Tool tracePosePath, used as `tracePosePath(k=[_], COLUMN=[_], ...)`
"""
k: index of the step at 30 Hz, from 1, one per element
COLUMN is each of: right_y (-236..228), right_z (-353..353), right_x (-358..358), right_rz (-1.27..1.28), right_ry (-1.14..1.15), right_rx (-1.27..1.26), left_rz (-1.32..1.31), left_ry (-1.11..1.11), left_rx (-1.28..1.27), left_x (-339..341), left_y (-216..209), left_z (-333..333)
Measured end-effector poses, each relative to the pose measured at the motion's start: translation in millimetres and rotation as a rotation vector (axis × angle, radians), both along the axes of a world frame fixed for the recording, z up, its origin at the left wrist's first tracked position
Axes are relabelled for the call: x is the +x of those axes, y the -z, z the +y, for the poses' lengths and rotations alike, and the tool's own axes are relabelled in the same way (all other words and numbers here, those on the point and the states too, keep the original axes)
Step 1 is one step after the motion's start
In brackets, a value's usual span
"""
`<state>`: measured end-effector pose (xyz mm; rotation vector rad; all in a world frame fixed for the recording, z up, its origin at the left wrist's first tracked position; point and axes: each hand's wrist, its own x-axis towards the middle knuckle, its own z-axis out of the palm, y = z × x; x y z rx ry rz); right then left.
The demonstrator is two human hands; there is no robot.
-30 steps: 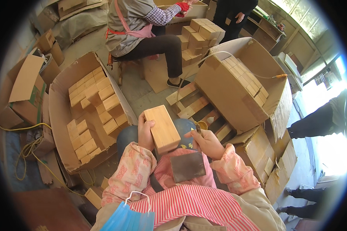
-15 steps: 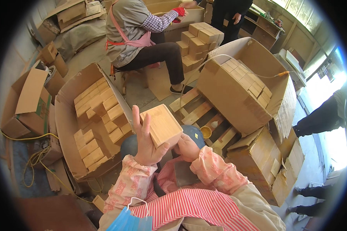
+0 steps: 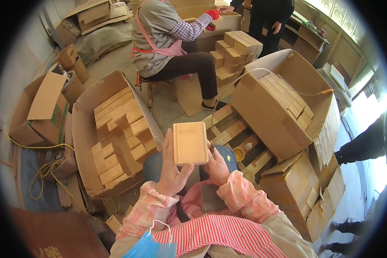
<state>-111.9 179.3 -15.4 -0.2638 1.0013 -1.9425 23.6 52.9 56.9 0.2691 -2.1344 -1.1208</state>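
Observation:
In front of my lap a small light wooden box (image 3: 190, 143) is held up, its smooth, square-cornered face turned toward me. My left hand (image 3: 173, 172) grips its left side, thumb against the lower edge and fingers up along the side. My right hand (image 3: 217, 167) is closed at the box's lower right, partly behind it. A small, thin dark thing (image 3: 211, 147) sticks up from the right fingers; its kind cannot be made out.
On the left stands an open carton (image 3: 84, 167) of wooden boxes; another carton (image 3: 271, 116) of them sits on the right by a wooden pallet (image 3: 228, 131). A seated co-worker (image 3: 159, 43) wears red gloves. A yellow cup (image 3: 238, 154) and a yellow cord (image 3: 42, 174) lie low.
The wooden box has turned from a slant to nearly upright, facing me squarely. My left fingers have closed in along its side. The whole view has shifted slightly.

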Motion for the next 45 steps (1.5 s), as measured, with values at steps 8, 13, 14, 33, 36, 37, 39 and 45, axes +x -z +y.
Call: tracePosePath(k=[8, 13, 14, 33, 36, 37, 39, 45], right_y=[3, 1, 0, -8, -8, -8, -10, -11], right_z=[4, 5, 6, -8, -7, -8, -10, -25], right_x=[-2, -5, -4, -2, -4, -4, -3, -4], right_rz=[0.398, 0.525, 0.521, 0.809, 0.799, 0.764, 0.77, 0.73], right_ry=[0.123, 0.149, 0.151, 0.094, 0.043, 0.024, 0.007, -0.034], right_rx=[-0.013, -0.014, -0.018, 0.264, 0.304, 0.324, 0.324, 0.401], left_rz=[-0.162, -0.108, -0.061, 0.212, 0.112, 0.009, -0.267, -0.663], left_ry=[-0.059, -0.066, -0.058, -0.366, -0.615, -0.75, -0.973, -0.935], left_rx=[0.419, 0.08, 0.013, 0.723, 0.394, 0.245, -0.098, -0.271], left_x=[35, 47, 49, 110, 154, 167, 190, 211], left_y=[-36, -15, -8, 15, 11, 13, 24, 102], left_z=[-1, -6, -9, -120, -186, -216, -273, -414])
